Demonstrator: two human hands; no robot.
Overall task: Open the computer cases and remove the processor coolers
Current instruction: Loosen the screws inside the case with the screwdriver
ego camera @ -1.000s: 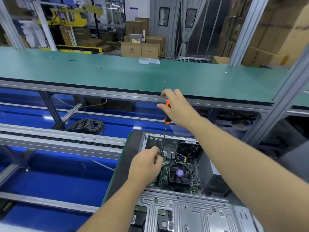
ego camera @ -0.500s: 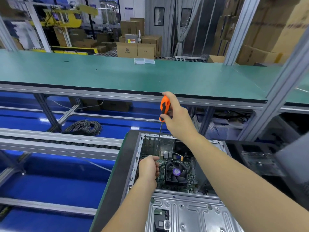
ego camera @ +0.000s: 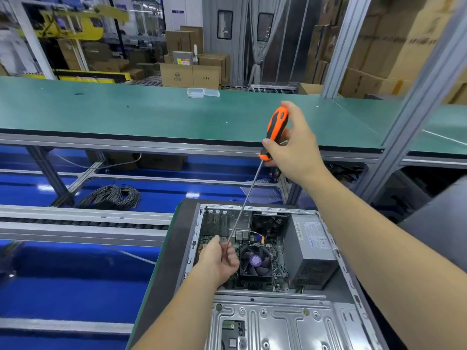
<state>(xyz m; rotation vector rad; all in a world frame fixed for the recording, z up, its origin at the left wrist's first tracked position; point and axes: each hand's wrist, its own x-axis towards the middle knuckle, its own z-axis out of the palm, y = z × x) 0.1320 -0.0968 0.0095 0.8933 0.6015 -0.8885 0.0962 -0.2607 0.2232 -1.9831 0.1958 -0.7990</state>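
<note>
The computer case (ego camera: 278,251) lies open; the step in hand is unfastening the processor cooler (ego camera: 255,261) (centre of the board). The right hand (ego camera: 295,145) clenches the screwdriver (ego camera: 276,127) handle; the left hand (ego camera: 219,263) pinches its shaft just left of the cooler. Next, seat the hidden tip on a fastener. The power supply (ego camera: 313,253) label appears illegible.

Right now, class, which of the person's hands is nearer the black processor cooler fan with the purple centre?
Left. The left hand sits just beside the black processor cooler fan, pinching the screwdriver shaft; the right hand grips the orange handle high above the case.
</note>
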